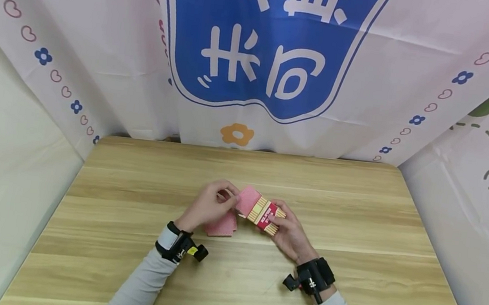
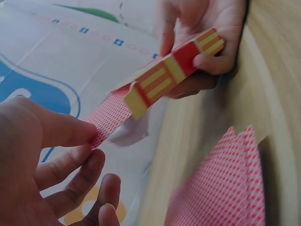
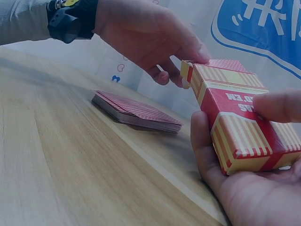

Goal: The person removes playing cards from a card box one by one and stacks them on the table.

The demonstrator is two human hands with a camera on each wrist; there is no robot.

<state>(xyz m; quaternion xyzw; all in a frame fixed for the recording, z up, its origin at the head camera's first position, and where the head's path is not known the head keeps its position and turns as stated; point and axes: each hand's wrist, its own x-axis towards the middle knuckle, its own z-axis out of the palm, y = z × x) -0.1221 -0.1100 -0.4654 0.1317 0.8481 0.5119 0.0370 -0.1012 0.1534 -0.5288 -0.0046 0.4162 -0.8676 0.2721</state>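
Observation:
My right hand (image 1: pixel 292 237) grips a red and yellow striped playing card box (image 3: pixel 237 125), thumb on its printed face and fingers beneath. Red-and-white patterned playing cards (image 2: pixel 112 112) stick out of the box's open end, where a yellow flap (image 2: pixel 135 102) stands out. With thumb and index finger, my left hand (image 1: pixel 210 205) pinches the outer end of these cards; its other fingers are spread loosely in the left wrist view. Below the left hand, a stack of cards (image 3: pixel 136 112) with the same backs lies face down on the table, partly covered by that hand in the head view.
A wood-grain table (image 1: pixel 133 175) lies under both hands. Behind it hangs a white cloth backdrop with a blue sign (image 1: pixel 262 74), and pale cloth walls (image 1: pixel 2 170) stand at both sides. Each wrist wears a black strapped camera (image 1: pixel 313 278).

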